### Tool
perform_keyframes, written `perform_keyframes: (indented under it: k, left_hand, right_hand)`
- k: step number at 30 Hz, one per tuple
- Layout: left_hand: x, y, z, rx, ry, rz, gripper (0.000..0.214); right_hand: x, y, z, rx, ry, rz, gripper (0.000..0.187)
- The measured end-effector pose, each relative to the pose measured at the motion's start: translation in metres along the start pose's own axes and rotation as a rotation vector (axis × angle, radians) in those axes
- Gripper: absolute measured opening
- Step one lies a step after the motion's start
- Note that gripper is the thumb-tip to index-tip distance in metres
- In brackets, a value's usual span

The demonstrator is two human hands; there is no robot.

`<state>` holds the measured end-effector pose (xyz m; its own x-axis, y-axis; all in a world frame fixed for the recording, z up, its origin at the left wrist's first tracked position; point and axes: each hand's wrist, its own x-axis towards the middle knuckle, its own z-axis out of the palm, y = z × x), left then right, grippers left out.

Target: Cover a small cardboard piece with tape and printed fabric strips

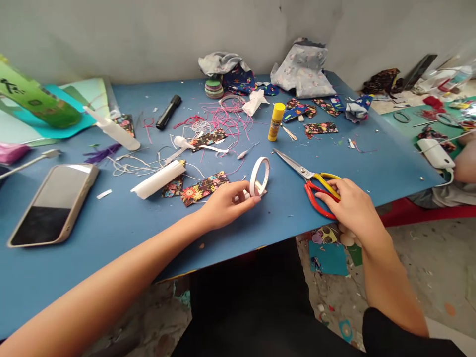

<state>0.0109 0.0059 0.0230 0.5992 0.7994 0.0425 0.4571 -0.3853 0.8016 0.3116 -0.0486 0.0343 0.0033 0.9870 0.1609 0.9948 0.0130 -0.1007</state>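
While one left hand (230, 203) pinches one white ring (254, 181) low on its rim between thumb and fingers, one right hand (349, 206) has its fingers on the red and yellow handles of one pair of scissors (305, 172). Ring is on edge, tilted, near the middle of the tabletop's (122, 218) front edge; scissors just right of it, handles near the front edge, blades together, tip toward the back edge.

Left of ring: two flowered cloth strips (205, 188) near the left hand, one partly under one white paper roll (159, 179). One phone (54, 208) toward the left end. One black marker (168, 112) nearer the back edge. One yellow glue stick (275, 123) upright, beyond the ring, toward the back edge.
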Motion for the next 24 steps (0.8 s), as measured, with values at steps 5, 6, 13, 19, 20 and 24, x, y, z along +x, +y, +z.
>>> perform_keyframes:
  k: [5, 6, 13, 19, 20, 24]
  left_hand:
    - [0.000, -0.002, 0.002, -0.032, 0.053, 0.043, 0.026]
    - [0.000, -0.002, 0.002, -0.040, 0.064, 0.051, 0.024]
    - [0.000, 0.000, 0.001, -0.027, 0.095, 0.066, 0.018]
    - [0.000, 0.001, 0.002, -0.059, 0.123, 0.121, 0.016]
    - [0.000, 0.000, 0.002, -0.077, 0.123, 0.132, 0.015]
    - [0.002, -0.005, 0.004, -0.129, 0.137, 0.152, 0.011]
  right_hand:
    - [-0.029, 0.004, -0.020, -0.059, 0.014, 0.004, 0.036]
    - [-0.039, 0.008, -0.024, -0.039, -0.017, -0.013, 0.039]
    - [-0.089, 0.013, -0.029, -0.066, -0.129, -0.103, 0.050]
    - [-0.080, -0.015, -0.032, -0.084, -0.223, 0.014, 0.062]
    - [-0.079, -0.018, -0.032, -0.085, -0.243, 0.035, 0.062]
    - [-0.076, -0.024, -0.031, -0.090, -0.323, 0.122, 0.062]
